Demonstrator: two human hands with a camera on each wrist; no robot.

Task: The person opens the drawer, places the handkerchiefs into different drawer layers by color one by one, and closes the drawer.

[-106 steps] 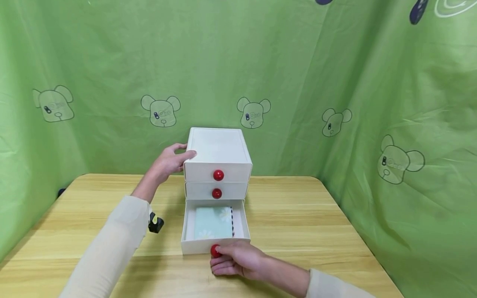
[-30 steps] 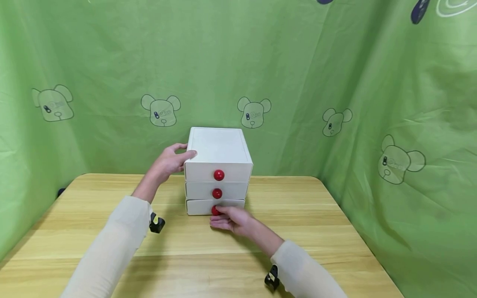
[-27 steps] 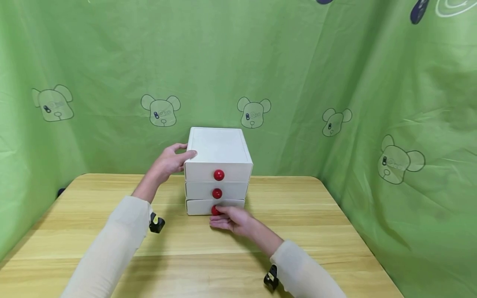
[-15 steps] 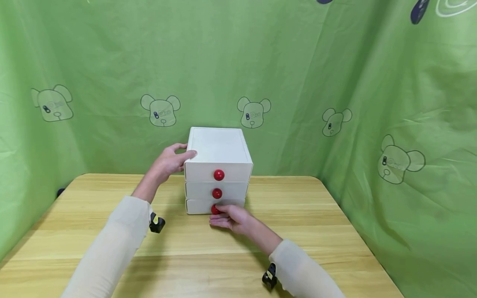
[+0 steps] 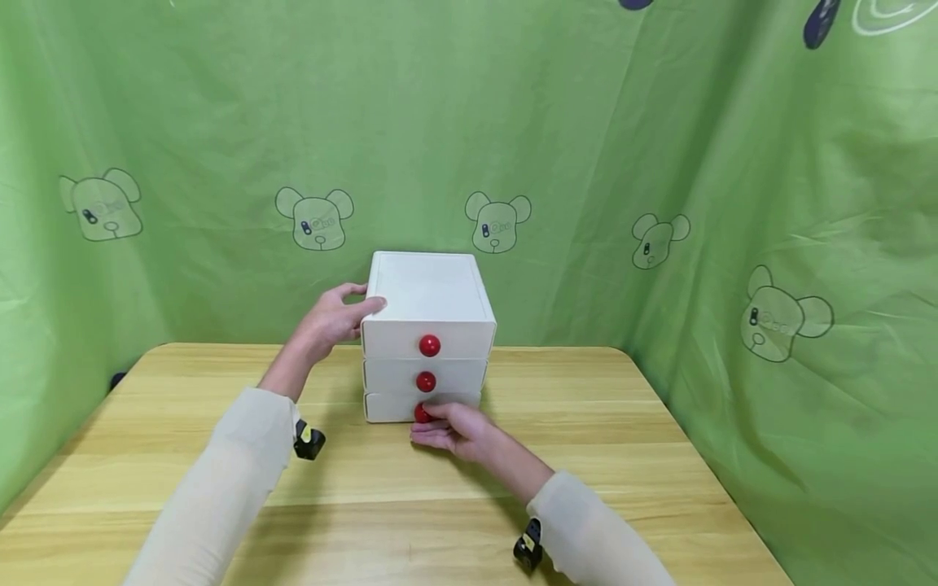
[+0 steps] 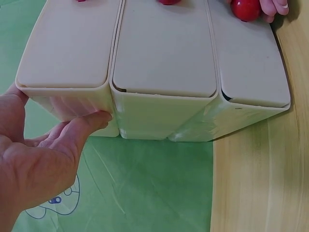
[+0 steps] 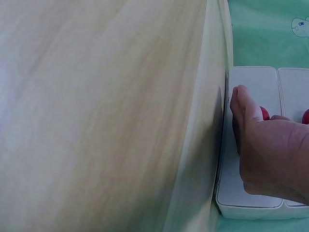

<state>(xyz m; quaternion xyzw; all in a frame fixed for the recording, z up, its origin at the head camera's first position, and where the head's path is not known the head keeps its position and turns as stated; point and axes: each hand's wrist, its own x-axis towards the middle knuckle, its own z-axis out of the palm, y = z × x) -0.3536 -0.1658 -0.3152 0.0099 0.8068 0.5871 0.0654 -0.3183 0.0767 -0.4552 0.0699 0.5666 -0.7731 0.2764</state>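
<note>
A white three-drawer cabinet [image 5: 432, 289] stands on the table, its drawers closed, each with a round red knob. My left hand [image 5: 333, 319] braces the cabinet's upper left edge, thumb over the top and the other fingers along the side; in the left wrist view this hand [image 6: 46, 150] lies flat against the side panel. At the bottom drawer [image 5: 388, 408], my right hand [image 5: 462, 431] pinches the lowest red knob [image 5: 421, 413] between thumb and forefinger, the remaining fingers extended beneath it. In the right wrist view the right hand [image 7: 270, 150] covers most of that knob.
The wooden table [image 5: 586, 456] reaches out on both sides of the cabinet. A green curtain [image 5: 557, 122] with bear-face prints hangs behind and to the sides. Black wrist cameras hang under both sleeves.
The bottom drawer, pulled out 3.5 seconds ago with a light blue flowered booklet inside, is pushed in by my right hand. The left hand stays put. Over the last second hardly anything moves.
</note>
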